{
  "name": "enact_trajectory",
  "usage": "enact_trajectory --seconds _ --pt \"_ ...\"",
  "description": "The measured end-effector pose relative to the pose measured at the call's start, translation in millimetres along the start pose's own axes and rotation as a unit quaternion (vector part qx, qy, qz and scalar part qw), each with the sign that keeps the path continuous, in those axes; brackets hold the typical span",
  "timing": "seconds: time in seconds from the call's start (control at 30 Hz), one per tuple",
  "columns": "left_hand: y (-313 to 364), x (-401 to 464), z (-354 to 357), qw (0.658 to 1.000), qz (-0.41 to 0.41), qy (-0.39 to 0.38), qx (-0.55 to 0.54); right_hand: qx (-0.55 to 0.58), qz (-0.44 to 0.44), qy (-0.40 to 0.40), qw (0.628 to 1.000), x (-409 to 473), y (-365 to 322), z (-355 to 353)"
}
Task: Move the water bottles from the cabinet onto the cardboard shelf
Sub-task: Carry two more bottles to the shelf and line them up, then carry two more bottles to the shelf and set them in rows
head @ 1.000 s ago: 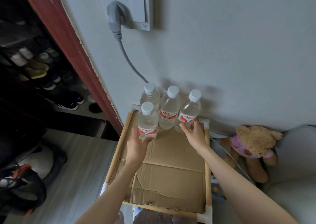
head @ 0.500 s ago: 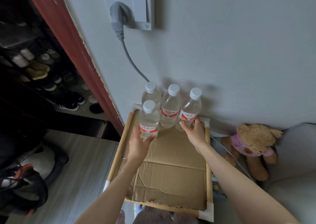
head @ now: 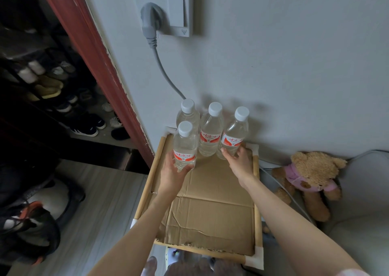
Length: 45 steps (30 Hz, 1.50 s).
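- Far left, a dim shoe rack [head: 52,90] holds rows of shoes and slippers, with dark sneakers [head: 88,126] on its lower level.
- A backpack [head: 31,223] in black and white with orange trim lies on the pale wood floor [head: 101,202] at lower left.
- A dark red door frame [head: 92,50] runs down diagonally beside the grey wall [head: 273,65].
- On the wall, a grey plug [head: 149,21] sits in a white socket plate [head: 162,6]; its cable [head: 166,77] drops behind the bottles.
- The cardboard shelf [head: 210,202], a creased sheet inside a wooden frame with white corner pieces, stands against the wall.
- The left hand [head: 172,173] grips the front-left water bottle [head: 185,147] low on its body, fingers curled round the base; the bottle stands upright at the shelf's back left.
- Directly behind it, a second bottle [head: 188,112] stands at the wall, mostly hidden.
- A middle bottle [head: 211,130] stands upright, just beside the front-left one.
- The right bottle [head: 233,134] leans slightly; the right hand [head: 240,162] holds it at its lower part, fingers wrapped round its base.
- All four bottles have white caps and red-and-white labels and sit clustered at the shelf's far end.
- Right of the shelf, a teddy bear [head: 311,176] in a pink top sits on the floor against the wall, with a grey wire [head: 290,197] running past it.
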<state>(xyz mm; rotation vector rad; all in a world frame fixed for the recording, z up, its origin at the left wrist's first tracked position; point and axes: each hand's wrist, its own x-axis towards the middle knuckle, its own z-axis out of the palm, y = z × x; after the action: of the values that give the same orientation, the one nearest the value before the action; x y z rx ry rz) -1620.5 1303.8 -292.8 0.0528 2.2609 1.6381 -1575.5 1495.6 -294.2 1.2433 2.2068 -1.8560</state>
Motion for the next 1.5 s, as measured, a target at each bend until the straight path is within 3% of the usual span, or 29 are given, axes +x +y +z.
enact_trajectory --seconds 0.33,0.47,0.57,0.67,0.77,0.9,1.1,1.3,1.5 --pt "0.6 -3.1 -7.7 0.997 0.019 -0.054 0.042 -0.032 -0.02 -0.041 0.998 -24.4 0.7 -2.8" --pt "-2.0 -18.7 -26.4 0.978 0.035 -0.066 0.195 -0.171 -0.061 -0.042 0.983 -47.2 13.5 -10.5" --pt "-2.6 -45.2 -49.5 0.94 0.107 -0.085 0.311 -0.281 -0.135 -0.089 0.946 -70.5 14.7 -14.9" --pt "-1.7 -74.2 -72.6 0.898 0.185 -0.037 0.399 -0.335 -0.239 -0.151 0.899 -92.5 0.8 -11.5" --pt "-3.4 -108.4 -89.2 0.869 0.182 0.023 0.459 -0.375 -0.349 -0.192 0.837 -109.9 -16.4 -1.8" --pt "-26.0 -173.6 -97.8 0.874 0.09 0.072 0.473 -0.431 -0.45 -0.242 0.744 -130.5 -9.3 20.4" --pt "-54.5 -292.9 -117.4 0.879 -0.027 0.199 0.433 -0.442 -0.493 -0.368 0.653 -190.4 10.8 79.0" --pt "-93.1 -443.6 -159.2 0.832 -0.165 0.366 0.383 -0.424 -0.635 -0.45 0.463 -321.0 27.3 158.7" --pt "-159.2 -618.2 -161.6 0.777 -0.286 0.473 0.301 -0.373 -0.686 -0.534 0.326 -493.9 102.3 221.6"
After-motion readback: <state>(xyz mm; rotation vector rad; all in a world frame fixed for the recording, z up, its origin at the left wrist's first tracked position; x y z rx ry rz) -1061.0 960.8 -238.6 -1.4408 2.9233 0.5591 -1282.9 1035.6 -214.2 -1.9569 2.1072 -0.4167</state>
